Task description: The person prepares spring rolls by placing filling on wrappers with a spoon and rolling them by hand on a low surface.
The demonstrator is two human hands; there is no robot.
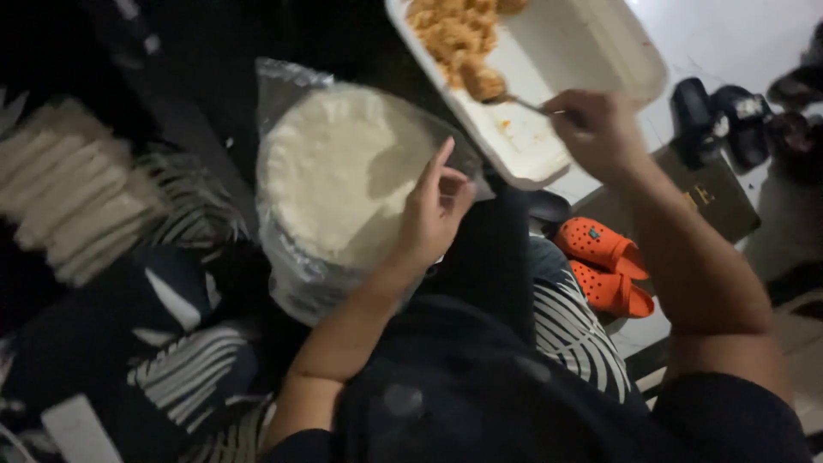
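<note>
Clear plastic bag: centre, wrapped round a tall stack of round white discs, its top open and crinkled.
Foam takeaway box: top right, white, hinged lid open, holding orange rice.

Your right hand holds a spoon, its bowl loaded with orange rice in the white foam tray. A bagged stack of white discs lies under your left hand.

Dim, soft-focus frame (left side near black), brighter toward upper right.
</note>
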